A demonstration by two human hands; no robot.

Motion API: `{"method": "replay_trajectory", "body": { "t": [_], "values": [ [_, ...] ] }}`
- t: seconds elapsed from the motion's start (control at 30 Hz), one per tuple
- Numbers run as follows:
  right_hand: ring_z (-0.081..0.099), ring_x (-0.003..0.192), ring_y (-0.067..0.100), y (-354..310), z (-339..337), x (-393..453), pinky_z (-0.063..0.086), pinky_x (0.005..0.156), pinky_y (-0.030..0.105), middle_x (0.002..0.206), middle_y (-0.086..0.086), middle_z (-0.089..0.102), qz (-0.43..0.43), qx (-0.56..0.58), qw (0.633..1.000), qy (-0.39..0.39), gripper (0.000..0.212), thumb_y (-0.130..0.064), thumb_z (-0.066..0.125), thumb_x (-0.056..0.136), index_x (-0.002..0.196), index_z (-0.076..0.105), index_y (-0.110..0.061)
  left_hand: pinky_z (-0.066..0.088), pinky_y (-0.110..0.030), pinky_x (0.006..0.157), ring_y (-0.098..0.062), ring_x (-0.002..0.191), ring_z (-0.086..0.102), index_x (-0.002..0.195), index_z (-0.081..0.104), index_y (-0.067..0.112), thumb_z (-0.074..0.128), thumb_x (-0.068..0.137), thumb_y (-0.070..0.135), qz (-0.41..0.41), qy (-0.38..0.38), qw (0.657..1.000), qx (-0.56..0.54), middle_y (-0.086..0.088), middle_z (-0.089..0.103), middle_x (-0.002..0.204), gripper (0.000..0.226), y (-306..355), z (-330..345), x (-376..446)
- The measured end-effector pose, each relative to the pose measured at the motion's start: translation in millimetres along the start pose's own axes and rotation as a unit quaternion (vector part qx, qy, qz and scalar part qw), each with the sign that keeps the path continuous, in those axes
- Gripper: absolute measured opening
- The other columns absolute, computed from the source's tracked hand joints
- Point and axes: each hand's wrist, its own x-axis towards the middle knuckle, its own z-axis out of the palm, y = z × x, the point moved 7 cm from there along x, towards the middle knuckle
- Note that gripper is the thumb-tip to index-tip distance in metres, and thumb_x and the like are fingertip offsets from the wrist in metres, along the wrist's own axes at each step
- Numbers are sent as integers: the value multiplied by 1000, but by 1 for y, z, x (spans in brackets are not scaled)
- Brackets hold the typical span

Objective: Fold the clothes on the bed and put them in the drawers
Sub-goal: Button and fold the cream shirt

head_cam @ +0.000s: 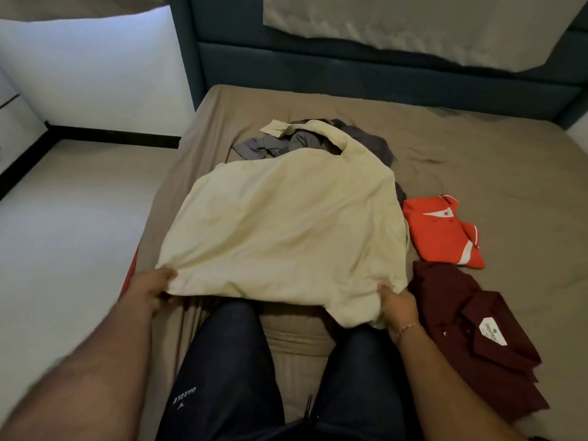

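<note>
A cream shirt [283, 227] lies spread across the brown bed sheet [477, 160] in front of me. My left hand [152, 289] grips its near left corner. At the near right corner my right hand [396, 305] grips the hem, which is bunched there. One cream sleeve runs back over a heap of grey and dark clothes [286, 143] behind the shirt. To the right lie a folded red polo shirt [442, 232] and, nearer me, a folded maroon shirt [477, 332].
My legs in dark trousers [229, 370] are at the bed's near edge. A dark blue headboard [366, 65] rises at the far end, with a pale cloth [413, 20] hanging over it. White floor [63, 218] lies to the left.
</note>
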Motion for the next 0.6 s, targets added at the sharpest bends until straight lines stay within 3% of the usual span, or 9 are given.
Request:
{"method": "replay_trajectory", "body": {
  "t": [0.07, 0.13, 0.17, 0.23, 0.37, 0.47, 0.6],
  "values": [
    [69, 103, 32, 5, -3, -3, 62, 81, 44, 120, 16, 70, 41, 150, 987, 44, 36, -13, 67, 99, 133, 63, -4, 47, -25, 32, -30, 70, 56, 115, 55, 1, 61, 100, 3, 1, 32, 999, -40, -15, 58, 86, 16, -1, -8, -2],
    [71, 88, 29, 9, 1, -5, 61, 59, 36, 107, 11, 72, 91, 233, 968, 32, 27, -16, 67, 99, 124, 67, -8, 46, -23, 32, -29, 70, 56, 114, 54, 2, 60, 99, 3, 10, 54, 998, -38, -13, 58, 87, 16, -2, -15, -1],
    [73, 84, 29, 13, 2, -6, 61, 58, 37, 104, 10, 73, 109, 244, 963, 26, 24, -21, 69, 98, 120, 69, -10, 47, -23, 34, -29, 70, 57, 114, 54, 2, 57, 99, 3, 8, 53, 998, -33, -13, 58, 89, 16, -5, -17, -1],
    [75, 83, 28, 15, 4, -6, 62, 64, 41, 105, 7, 74, 126, 243, 962, 20, 26, -30, 73, 95, 116, 71, -15, 46, -22, 35, -28, 66, 57, 113, 52, 1, 46, 96, 0, -22, 28, 999, -19, -16, 58, 91, 18, -13, -15, -2],
    [68, 107, 34, -25, 14, 9, 57, 94, 51, 123, 17, 70, 72, 159, 984, 36, 41, -38, 65, 99, 126, 67, -8, 31, -14, 32, -11, 33, 43, 107, 55, 1, 32, 99, -5, -16, -49, 998, -25, -14, 54, 78, 25, 13, 17, -3],
    [68, 97, 29, -110, 36, 22, 55, 84, 39, 123, 19, 70, 6, 148, 989, 2, 32, -34, 58, 104, 120, 66, -7, 30, -14, 31, -9, 35, 45, 104, 56, 6, 33, 100, -6, 65, -99, 987, -112, -10, 54, 74, 26, 111, 68, -20],
    [71, 105, 33, -246, 64, 37, 59, 75, 40, 122, 14, 72, -19, 245, 967, -69, 43, -38, 52, 106, 134, 61, -5, 40, -15, 38, -5, 36, 45, 85, 59, 8, 37, 97, -5, 154, -148, 945, -249, -1, 54, 48, 28, 266, 128, -76]
  ]
}}
